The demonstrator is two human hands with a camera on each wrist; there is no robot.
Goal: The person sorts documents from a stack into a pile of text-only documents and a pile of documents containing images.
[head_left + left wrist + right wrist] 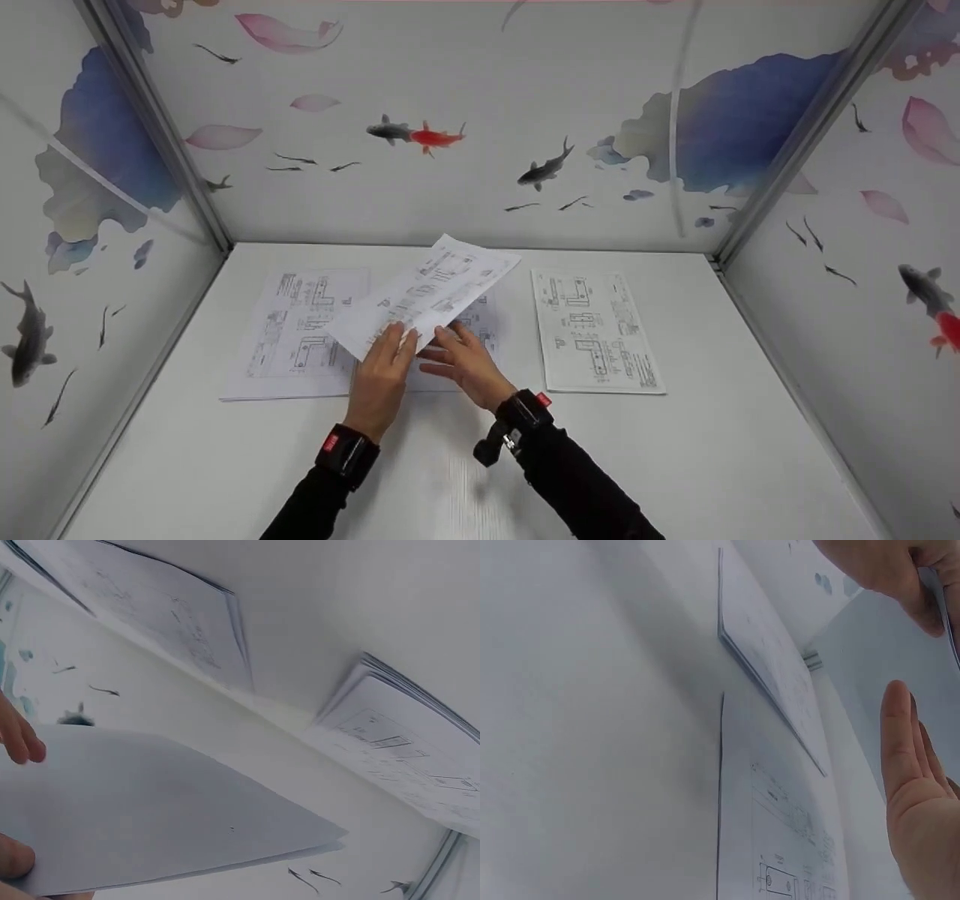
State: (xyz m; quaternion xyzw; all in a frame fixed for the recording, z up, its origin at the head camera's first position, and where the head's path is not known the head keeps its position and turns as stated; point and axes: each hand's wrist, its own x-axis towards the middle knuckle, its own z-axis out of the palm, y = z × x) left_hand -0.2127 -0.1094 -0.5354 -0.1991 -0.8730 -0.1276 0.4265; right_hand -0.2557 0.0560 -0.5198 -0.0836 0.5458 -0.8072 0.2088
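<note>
White-walled booth, grey metal posts [805, 135] at the back corners, white table [675, 450]. Clock refs: head view, 12 = far side, centred on the held sheets.

Back wall [480, 202] print: black and red fish [435, 138] at 12, blue blot [750, 120] at about 2, pink petals [225, 136] toward 10.

Held sheets [442, 285]: up off the table near its far edge, tilted, long axis running roughly 1 to 7. Printed side up, technical drawings with dimension lines and small text blocks; lettering too small to read. Left wrist view shows the plain underside, with more than one layer at the corner.

Left hand [381, 379], at 7: pinching the near end of the sheets, fingers on top, thumb beneath.

Right hand [476, 367], at 5: fingers extended, close to the sheets' near edge; can't tell if they touch.

Left stack [259, 375] at 8, middle stack [484, 319] partly under the sheets and showing at 4, right stack [600, 330] at 3 to 4, well apart. All carry part drawings: L-shaped outlines on left and right stacks, text unreadable.

Black wristbands [349, 454] on both arms, each with a red tag [331, 441]; any marking on the tags unreadable. Black sleeves [592, 487].
</note>
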